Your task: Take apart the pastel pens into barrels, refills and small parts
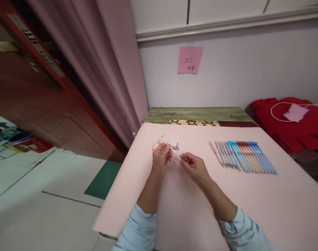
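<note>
My left hand (161, 158) is closed around a pale pink pen barrel (163, 140), its upper end pointing away to the left. My right hand (195, 166) pinches the near end of a slim white refill (176, 154). The refill's far end meets the barrel at my left fingers; how deep it sits there is hidden. Just beyond my hands lie several loose white refills (173, 141) with dark tips. Other small pen parts (153, 147) lie beside and partly behind my left hand.
To the right, several pens (249, 157) lie in a neat row, from pink and grey to blue and brown. They rest on a pink-covered table (190, 216). A red cloth (268, 122) with a cable is beyond the right edge; a wooden door (62, 104) stands left.
</note>
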Available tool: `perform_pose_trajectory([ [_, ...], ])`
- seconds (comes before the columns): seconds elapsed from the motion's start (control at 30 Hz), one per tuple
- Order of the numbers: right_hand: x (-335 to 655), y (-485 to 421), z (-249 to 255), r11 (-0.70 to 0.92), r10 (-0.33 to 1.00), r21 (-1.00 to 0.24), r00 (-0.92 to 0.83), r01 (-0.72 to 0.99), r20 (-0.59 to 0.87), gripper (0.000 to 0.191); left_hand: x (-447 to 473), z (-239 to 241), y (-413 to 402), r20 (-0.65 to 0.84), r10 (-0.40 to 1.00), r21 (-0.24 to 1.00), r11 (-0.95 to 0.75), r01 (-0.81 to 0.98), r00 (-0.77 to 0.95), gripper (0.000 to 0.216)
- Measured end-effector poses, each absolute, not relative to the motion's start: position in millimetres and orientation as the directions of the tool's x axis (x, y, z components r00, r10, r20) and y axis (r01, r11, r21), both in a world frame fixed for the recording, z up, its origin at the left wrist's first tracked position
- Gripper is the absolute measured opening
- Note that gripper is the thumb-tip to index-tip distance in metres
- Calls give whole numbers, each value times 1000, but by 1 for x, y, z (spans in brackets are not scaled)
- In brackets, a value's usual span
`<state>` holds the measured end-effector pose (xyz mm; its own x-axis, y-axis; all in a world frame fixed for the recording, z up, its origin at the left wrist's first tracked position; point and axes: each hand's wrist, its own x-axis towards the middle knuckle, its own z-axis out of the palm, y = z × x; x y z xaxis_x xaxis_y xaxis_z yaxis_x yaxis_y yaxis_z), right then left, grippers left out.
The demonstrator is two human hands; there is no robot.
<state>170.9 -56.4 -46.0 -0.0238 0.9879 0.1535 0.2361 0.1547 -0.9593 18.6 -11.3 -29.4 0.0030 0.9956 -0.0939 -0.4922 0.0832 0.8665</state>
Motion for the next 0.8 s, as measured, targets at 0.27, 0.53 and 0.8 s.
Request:
perform_pose_trajectory([
  [0.27, 170, -55, -44, 171, 956, -968, 208, 183, 208, 27, 31, -30, -18, -134, 991, 886, 124, -447, 8, 36],
  [0.53, 169, -55, -47, 198, 911, -952, 313, 235, 267, 22, 34, -32, -20, -127, 992, 879, 117, -463, 11, 36],
  [0.8, 169, -56, -44, 179, 930, -976, 301, 123, 209, 26, 35, -31, -20, -105, 994, 860, 107, -498, 31, 36],
])
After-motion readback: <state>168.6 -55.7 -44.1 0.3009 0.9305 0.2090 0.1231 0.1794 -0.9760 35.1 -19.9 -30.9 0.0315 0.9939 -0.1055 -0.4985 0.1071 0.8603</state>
